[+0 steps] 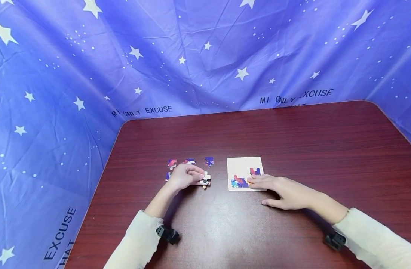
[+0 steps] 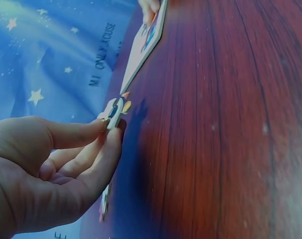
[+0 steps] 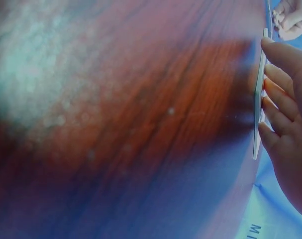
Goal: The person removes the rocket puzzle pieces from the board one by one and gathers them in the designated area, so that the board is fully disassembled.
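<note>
My left hand (image 1: pixel 184 177) pinches a jigsaw piece (image 1: pixel 205 179) between thumb and fingers, just above the table. In the left wrist view that puzzle piece (image 2: pixel 117 110) shows white with dark and orange parts. To the right lies a square white puzzle board (image 1: pixel 242 164) with several coloured pieces set along its lower part. My right hand (image 1: pixel 284 191) rests on the board's right side, fingers extended over some of the pieces and hiding them. The right wrist view shows the board (image 3: pixel 259 94) edge-on under the fingertips of the right hand (image 3: pixel 287 99).
Several loose puzzle pieces lie around the left hand, among them a purple one (image 1: pixel 209 161) and a red one (image 1: pixel 172 163); the hand partly covers others. Everything is on a dark red wooden table (image 1: pixel 293 142). A blue star-printed curtain (image 1: pixel 205 74) hangs behind and to the sides.
</note>
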`<action>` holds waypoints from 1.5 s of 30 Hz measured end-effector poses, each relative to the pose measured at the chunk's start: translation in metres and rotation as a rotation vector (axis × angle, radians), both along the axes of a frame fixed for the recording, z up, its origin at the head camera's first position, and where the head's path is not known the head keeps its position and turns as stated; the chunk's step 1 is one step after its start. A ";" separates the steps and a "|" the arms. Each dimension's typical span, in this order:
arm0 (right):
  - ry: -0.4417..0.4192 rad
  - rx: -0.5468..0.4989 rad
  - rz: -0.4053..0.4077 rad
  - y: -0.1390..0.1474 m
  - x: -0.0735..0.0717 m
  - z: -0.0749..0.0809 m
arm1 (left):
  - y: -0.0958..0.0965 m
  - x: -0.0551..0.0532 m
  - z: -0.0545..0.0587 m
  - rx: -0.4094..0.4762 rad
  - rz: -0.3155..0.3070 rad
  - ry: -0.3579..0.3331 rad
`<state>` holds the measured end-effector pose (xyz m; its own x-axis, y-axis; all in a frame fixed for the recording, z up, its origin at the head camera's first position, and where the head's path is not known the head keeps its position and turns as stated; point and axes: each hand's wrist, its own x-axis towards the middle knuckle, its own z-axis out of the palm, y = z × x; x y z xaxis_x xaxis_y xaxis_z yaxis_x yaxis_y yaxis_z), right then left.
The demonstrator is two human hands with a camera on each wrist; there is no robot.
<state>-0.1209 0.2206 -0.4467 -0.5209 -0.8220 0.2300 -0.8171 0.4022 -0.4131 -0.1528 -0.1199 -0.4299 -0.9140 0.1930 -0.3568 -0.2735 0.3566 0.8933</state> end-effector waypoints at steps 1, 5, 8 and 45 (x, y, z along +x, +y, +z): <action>-0.002 0.003 0.000 0.000 0.000 0.000 | -0.003 0.001 0.000 -0.004 -0.003 -0.005; -0.002 0.004 -0.003 0.000 0.000 -0.001 | -0.015 0.003 0.000 -0.006 0.034 -0.013; -0.002 -0.002 -0.003 0.000 0.000 -0.002 | -0.023 0.004 -0.002 -0.011 0.074 -0.022; -0.002 0.018 -0.015 0.001 0.000 -0.001 | -0.033 0.002 -0.002 -0.592 0.132 0.367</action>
